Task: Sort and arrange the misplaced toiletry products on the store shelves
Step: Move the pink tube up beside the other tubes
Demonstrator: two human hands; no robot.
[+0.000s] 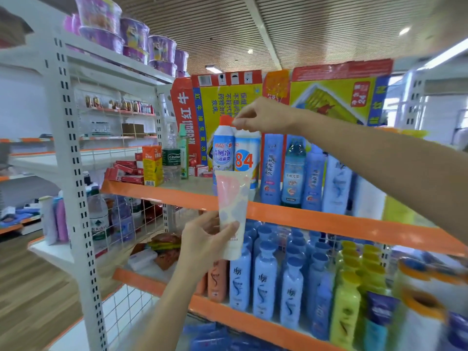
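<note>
My left hand (206, 240) grips a pale pink-and-white squeeze tube (231, 211), held upright in front of the orange-edged upper shelf (329, 222). My right hand (263, 115) reaches over that shelf and pinches the top of the white "84" bottle (247, 158). That bottle stands beside a toilet-cleaner bottle with an orange cap (223, 150). Blue bottles (293, 171) stand to the right on the same shelf.
Below, rows of blue shampoo bottles (264, 277), an orange bottle (217, 279) and yellow-green bottles (345, 310) fill the lower shelf. A juice carton (152, 164), water bottle (171, 153) and red boxes (125, 172) sit on the upper shelf's left. Yellow-red cartons (329, 95) stand behind.
</note>
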